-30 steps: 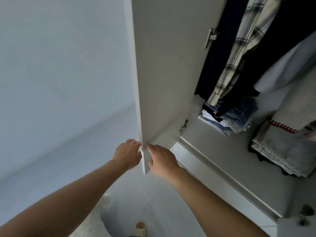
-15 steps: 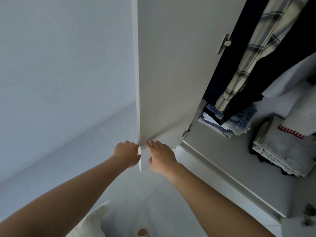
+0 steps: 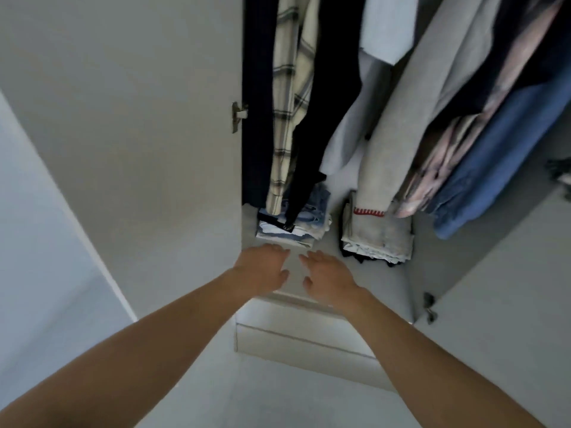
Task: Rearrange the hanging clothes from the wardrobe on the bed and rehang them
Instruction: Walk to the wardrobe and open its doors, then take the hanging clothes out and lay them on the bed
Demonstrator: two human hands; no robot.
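While both hands, left hand [image 3: 262, 268] and right hand [image 3: 329, 274], reach forward empty with fingers relaxed at centre frame, the dark and plaid hanging clothes [image 3: 296, 103] hang lengthwise directly above them (left hand nearer the plaid shirt).

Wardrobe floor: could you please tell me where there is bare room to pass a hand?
Bare shelf shows between the left folded stack and the right folded stack, and in front of both. Above, the hanging clothes crowd closely.
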